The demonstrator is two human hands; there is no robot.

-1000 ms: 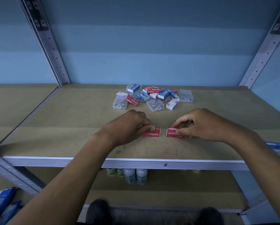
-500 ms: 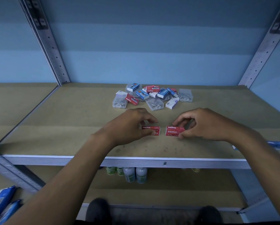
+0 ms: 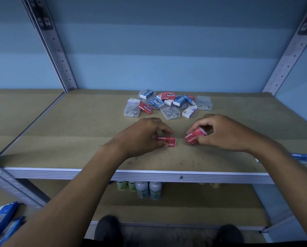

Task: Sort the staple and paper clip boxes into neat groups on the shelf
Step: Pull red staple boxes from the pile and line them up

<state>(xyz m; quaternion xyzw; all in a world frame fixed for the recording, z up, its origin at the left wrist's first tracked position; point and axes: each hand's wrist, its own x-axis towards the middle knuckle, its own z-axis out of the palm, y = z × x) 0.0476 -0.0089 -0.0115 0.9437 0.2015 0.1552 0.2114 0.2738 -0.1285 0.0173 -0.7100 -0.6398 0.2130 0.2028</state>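
Red staple box [image 3: 167, 141] sits on the shelf board [image 3: 77, 139] near the front edge, pinched by the left hand [image 3: 142, 136] — thumb and fingers curled round its left end. Second red staple box [image 3: 193, 137] is just to its right, apart from it, tilted up off the board in the right hand [image 3: 225, 132], fingers curled over the top and thumb underneath. Both read "Staples" (upside down from this view). Further back, mid-shelf — the unsorted pile [image 3: 167, 105]: red and blue staple boxes, a couple of white ones, and clear plastic clip boxes, some overlapping. Blue object [image 3: 302, 156] at the right edge, partly hidden by the right forearm. Bottles [image 3: 142, 188] stand on the lower shelf.
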